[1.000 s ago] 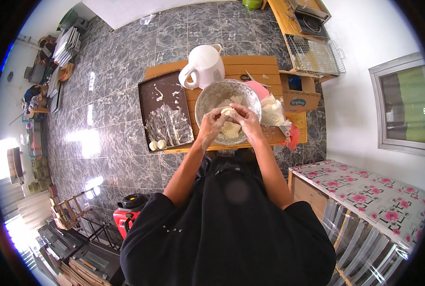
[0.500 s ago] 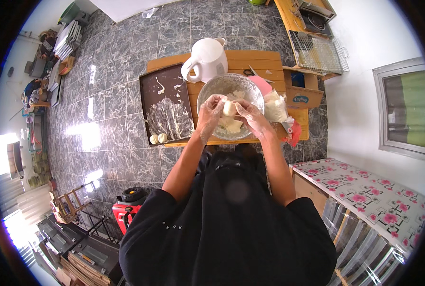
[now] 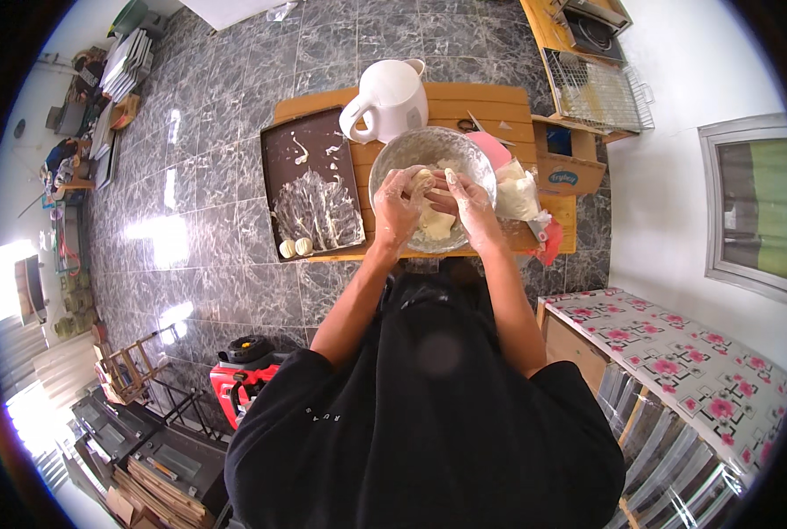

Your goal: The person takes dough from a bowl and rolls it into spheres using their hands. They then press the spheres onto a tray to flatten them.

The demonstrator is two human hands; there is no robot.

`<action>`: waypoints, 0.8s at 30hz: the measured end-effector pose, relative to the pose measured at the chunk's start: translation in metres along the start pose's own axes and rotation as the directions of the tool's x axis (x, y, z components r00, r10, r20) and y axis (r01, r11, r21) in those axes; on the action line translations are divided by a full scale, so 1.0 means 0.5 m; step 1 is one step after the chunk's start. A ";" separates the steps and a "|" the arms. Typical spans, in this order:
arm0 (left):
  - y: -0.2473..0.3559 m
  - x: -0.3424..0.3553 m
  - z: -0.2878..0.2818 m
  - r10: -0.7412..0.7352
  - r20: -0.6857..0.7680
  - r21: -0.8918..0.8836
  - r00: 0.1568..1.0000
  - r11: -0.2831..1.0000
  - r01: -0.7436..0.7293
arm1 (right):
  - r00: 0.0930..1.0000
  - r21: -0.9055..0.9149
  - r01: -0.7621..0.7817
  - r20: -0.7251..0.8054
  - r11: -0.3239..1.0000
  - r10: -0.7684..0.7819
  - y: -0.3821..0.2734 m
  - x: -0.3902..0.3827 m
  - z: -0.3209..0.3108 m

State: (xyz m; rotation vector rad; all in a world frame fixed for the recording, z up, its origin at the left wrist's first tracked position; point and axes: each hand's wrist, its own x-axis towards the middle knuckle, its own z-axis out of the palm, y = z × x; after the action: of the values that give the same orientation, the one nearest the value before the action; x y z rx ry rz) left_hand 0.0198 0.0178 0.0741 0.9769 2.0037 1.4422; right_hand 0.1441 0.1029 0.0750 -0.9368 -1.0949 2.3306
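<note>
Left hand (image 3: 399, 207) and right hand (image 3: 470, 207) floury, half-curled, fingertips close together over the bowl (image 3: 473, 157); can't tell if either grips dough. Dough lump (image 3: 436, 226) sits in the bowl, just below the grip. Tray (image 3: 277, 167) with two dough balls (image 3: 295, 248) left of grip, kettle (image 3: 393, 97) beyond it.

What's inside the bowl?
Bowl: pale dough on the near side, whitish residue on the walls. The left hand and right hand cover its middle; what lies beneath them, or under the dough, can't be seen.
</note>
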 end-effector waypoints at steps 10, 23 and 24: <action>-0.012 -0.011 -0.001 -0.004 0.269 0.019 0.963 1.000 -0.001 | 0.990 -0.366 0.109 -0.048 0.924 -0.135 0.012 -0.016 -0.030; -0.002 -0.071 0.116 -0.238 0.241 -0.257 0.941 0.919 0.299 | 0.999 -0.324 -0.033 -0.021 0.946 0.027 -0.015 -0.046 -0.135; 0.002 -0.064 0.119 -0.208 0.245 -0.255 0.947 0.929 0.270 | 0.999 -0.323 -0.040 -0.022 0.946 0.034 -0.029 -0.044 -0.135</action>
State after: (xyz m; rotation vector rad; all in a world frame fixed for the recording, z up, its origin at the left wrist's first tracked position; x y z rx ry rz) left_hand 0.0836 0.0287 0.0546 0.7007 1.6396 1.3779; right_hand 0.2086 0.1336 0.0635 -1.0964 -1.4961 2.2059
